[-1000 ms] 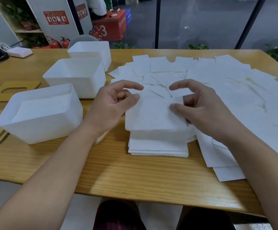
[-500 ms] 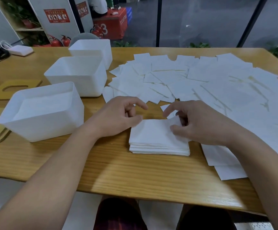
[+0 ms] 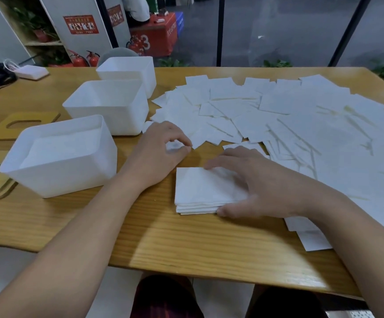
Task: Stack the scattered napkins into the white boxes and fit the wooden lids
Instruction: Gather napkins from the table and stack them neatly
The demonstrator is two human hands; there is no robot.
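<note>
Right hand (image 3: 255,182) now flattened, hiding napkin stack's (image 3: 198,191) right edge.

Both forearms are bare, no sleeves; left hand (image 3: 156,154) and right hand (image 3: 258,187) ringless; dark reddish trousers (image 3: 165,297) below.

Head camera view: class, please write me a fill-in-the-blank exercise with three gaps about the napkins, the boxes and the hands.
1. The right hand rests on the ____ of napkins.
2. The white boxes on the table number ____.
3. The nearest box stands on the person's ____ side; the left hand pinches a napkin.

Missing words: stack; three; left
</note>
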